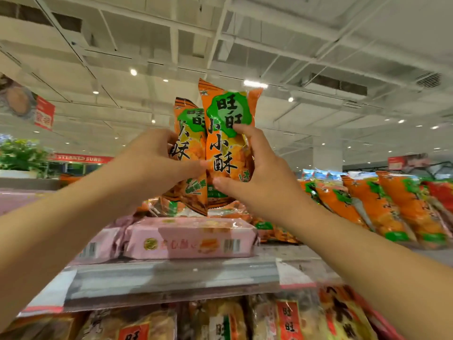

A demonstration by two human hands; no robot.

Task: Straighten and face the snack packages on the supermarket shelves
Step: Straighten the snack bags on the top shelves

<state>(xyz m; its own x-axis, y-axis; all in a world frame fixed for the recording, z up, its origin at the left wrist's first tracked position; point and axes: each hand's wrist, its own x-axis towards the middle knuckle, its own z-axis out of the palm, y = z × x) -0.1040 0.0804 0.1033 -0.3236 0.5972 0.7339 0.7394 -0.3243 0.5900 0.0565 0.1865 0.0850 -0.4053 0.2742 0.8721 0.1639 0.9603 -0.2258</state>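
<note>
Pink packs [191, 239] lie flat at the shelf edge [171, 273]; above them, two orange bags are held upright, long axis vertical: front bag [229, 143] clamped by right hand [264, 173], rear bag [187, 148] by left hand [152, 160]; leaning orange row [380, 207] beyond, rightward.

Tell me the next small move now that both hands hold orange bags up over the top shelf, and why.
Probably lower both upright and set them down. The left hand grips the rear orange bag and the right hand the front orange bag, both held above the pink packages, while the neighbouring orange bags lean.
</note>
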